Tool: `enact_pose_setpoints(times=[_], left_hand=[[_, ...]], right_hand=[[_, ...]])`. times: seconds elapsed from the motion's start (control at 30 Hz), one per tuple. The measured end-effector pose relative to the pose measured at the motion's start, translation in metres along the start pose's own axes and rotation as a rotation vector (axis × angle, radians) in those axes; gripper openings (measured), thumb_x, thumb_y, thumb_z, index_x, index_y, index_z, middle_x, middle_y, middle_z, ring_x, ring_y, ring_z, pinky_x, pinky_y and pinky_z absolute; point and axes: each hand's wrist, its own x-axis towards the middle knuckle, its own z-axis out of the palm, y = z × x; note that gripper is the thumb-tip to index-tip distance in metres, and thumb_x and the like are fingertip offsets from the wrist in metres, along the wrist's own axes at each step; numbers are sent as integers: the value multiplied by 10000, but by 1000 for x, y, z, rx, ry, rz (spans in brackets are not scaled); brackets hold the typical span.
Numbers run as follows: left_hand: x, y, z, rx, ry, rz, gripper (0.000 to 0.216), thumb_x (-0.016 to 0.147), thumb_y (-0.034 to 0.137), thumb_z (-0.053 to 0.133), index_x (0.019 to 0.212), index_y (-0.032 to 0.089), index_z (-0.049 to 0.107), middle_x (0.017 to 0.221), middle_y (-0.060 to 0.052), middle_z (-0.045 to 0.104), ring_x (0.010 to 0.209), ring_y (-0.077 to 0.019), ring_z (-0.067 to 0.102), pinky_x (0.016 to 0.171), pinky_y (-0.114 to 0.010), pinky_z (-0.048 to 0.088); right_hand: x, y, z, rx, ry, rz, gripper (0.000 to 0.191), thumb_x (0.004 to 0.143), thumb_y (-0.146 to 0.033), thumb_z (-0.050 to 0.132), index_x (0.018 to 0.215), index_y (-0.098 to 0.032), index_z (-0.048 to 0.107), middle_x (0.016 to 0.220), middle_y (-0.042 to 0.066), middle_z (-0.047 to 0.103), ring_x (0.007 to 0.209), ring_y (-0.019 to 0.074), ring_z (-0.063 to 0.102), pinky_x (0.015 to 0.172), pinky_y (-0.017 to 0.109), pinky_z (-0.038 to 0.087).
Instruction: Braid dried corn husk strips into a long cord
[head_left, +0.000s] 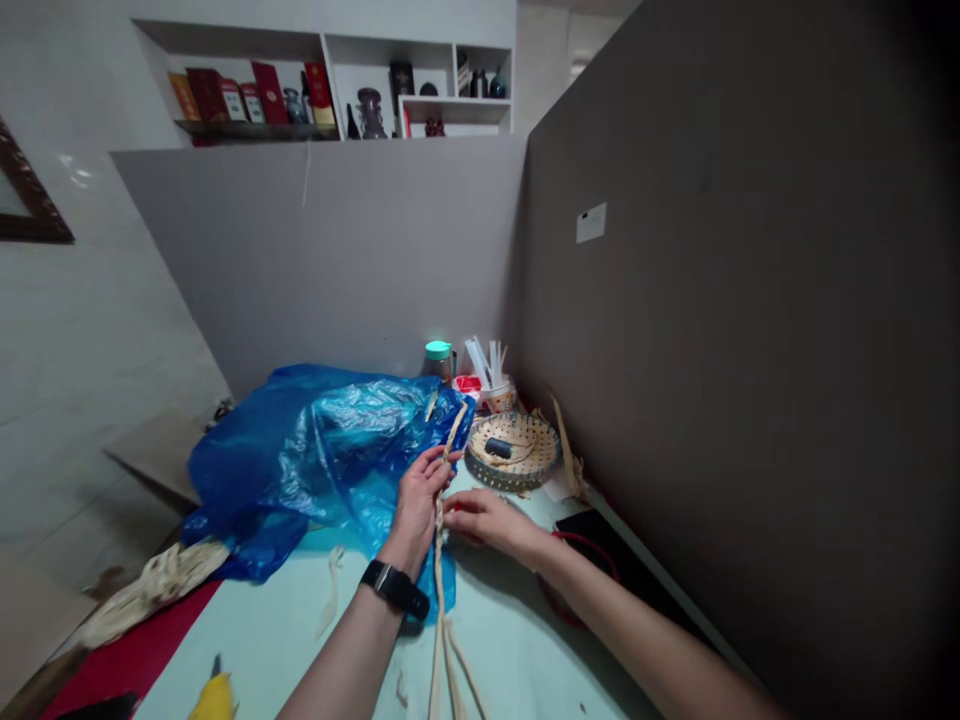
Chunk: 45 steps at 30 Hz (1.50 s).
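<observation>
While the left hand point(421, 497) pinches the braid point(439, 570), I can't tell what the right hand point(486, 520) grips. Splayed loose, the strands point(452, 670) could tangle

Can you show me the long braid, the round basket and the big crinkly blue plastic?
Braid point(439, 565): head view, on its plaited length below the hands.
Round basket point(492, 479): head view, on its near outer wall.
Blue plastic point(322, 445): head view, on the middle of its crumpled top.
</observation>
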Motion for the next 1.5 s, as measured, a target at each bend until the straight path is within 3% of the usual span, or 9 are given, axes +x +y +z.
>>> enact_pose_setpoints(times=[0.3,0.43,0.53,0.67,0.9,1.03,1.17,1.3,1.5], left_hand=[[8,-7,0,44,5,-7,434,527,205,824,902,159,611,852,-33,712,804,-123,650,772,-227,480],[4,1,-6,164,40,-15,430,608,260,787,993,155,627,885,-43,704,737,-127,644,670,-229,484],[-8,9,-12,260,71,-47,281,629,223,773,860,132,643,699,-11,668,573,-103,596,568,-210,458],[-32,9,-10,305,9,-202,147,689,207,727,735,118,619,599,-15,616,514,-105,573,531,-213,464],[-50,0,-5,215,-84,-402,35,820,106,531,802,131,546,584,-11,575,445,-72,509,444,-171,408],[-56,-1,-10,181,-108,-468,23,821,122,529,800,129,533,584,-36,588,422,-74,489,390,-158,352],[-59,-3,-10,148,-116,-499,52,790,149,565,776,100,561,540,-27,552,371,-60,433,344,-147,264],[-53,-10,-5,81,-34,-416,62,783,153,552,737,117,530,514,49,458,331,11,222,347,-126,130],[-44,-15,-1,63,45,-416,95,717,121,554,690,155,469,467,92,346,329,-7,205,357,-154,128]], right_hand=[[20,13,9,-98,100,146,162,794,-186,635,664,-142,548,488,-76,454,452,59,412,467,192,318],[17,5,2,-109,102,226,170,895,-287,563,891,-120,596,744,-16,588,570,75,533,526,214,459],[13,-3,-8,-85,88,255,248,910,-325,540,1059,-131,585,967,45,620,766,130,610,657,295,529],[11,-5,-16,-19,74,255,280,911,-327,537,1116,-139,569,1046,63,611,848,158,614,720,338,532],[2,2,-14,94,86,206,214,915,-319,534,986,-124,588,845,12,605,640,91,570,562,235,496],[1,0,-18,137,139,158,195,907,-300,540,816,-128,554,607,-68,480,423,30,379,389,154,319],[5,-9,-22,154,202,117,187,791,-264,599,699,-158,476,479,-92,403,367,30,281,367,174,171],[1,-11,-7,138,297,51,193,749,-335,542,741,-196,409,512,-87,423,385,47,300,398,191,202],[-20,-10,14,-51,267,-55,206,799,-394,527,843,-209,448,580,-54,503,514,103,443,485,218,297]])
